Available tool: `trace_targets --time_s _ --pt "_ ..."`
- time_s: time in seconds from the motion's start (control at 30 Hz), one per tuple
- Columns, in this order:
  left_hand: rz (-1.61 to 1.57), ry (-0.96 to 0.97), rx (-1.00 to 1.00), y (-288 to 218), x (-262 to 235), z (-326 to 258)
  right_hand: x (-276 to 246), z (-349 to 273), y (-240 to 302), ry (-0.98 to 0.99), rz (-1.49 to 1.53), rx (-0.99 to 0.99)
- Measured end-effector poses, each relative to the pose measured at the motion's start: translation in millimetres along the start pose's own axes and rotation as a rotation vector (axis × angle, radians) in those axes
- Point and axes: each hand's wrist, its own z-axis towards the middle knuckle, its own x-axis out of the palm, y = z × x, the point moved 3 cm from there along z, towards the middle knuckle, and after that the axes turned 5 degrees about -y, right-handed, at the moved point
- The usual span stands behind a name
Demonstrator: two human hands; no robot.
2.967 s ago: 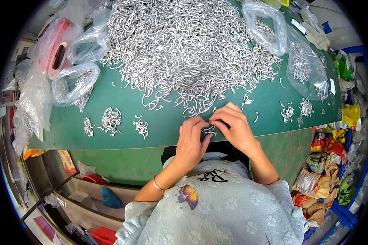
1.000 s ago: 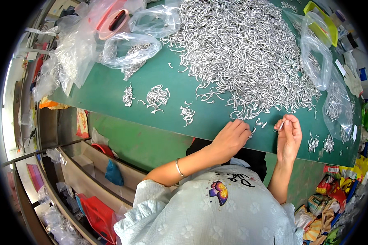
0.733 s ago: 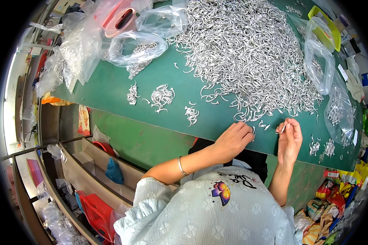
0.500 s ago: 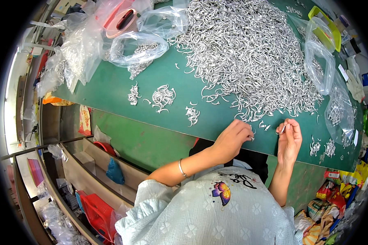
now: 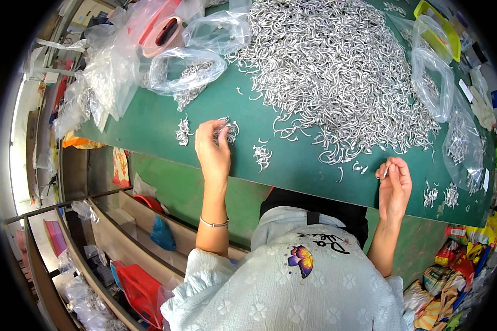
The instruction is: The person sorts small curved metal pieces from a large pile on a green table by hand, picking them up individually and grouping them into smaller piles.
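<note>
My left hand (image 5: 212,151) is over a small heap of curved silver metal pieces (image 5: 233,131), its fingers curled and partly covering the heap. What lies between its thumb and fingertips I cannot make out. My right hand (image 5: 394,185), near the table's front edge, pinches a small silver metal piece (image 5: 386,171) between thumb and fingers. A few loose pieces (image 5: 360,167) lie just left of it. Other small heaps sit beside my left hand, one to its left (image 5: 183,131) and one to its right (image 5: 262,156). The large pile (image 5: 331,71) of the same pieces spreads beyond both hands.
The green table (image 5: 292,171) holds clear plastic bags (image 5: 185,71) at the left and another bag (image 5: 463,143) at the right. Two small heaps (image 5: 440,195) lie near the right corner. A yellow-green basket (image 5: 447,33) stands at the far right; wooden shelving (image 5: 132,237) is at lower left.
My left hand has moved left from beside the loose pieces to the small heap. My right hand stays near its place, still pinching its piece. The view has shifted slightly.
</note>
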Motion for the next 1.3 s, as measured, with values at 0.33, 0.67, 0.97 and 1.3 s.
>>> trace_targets --time_s 0.33,0.67,0.97,1.3 --pt "-0.241 0.401 0.321 -114.1 36.6 -81.9 8.9 -1.1 4.3 -0.026 0.033 0.009" --pt "-0.320 0.468 0.387 -132.6 70.5 -107.0 6.8 -3.8 6.4 -0.032 0.043 0.004" --pt "0.025 -0.084 0.179 -28.7 -1.3 -6.9 16.6 -4.9 6.2 -0.028 0.084 0.041" --pt "-0.094 0.009 0.195 -58.1 17.0 -47.9 60.6 -10.9 13.8 0.163 -0.901 -0.191"
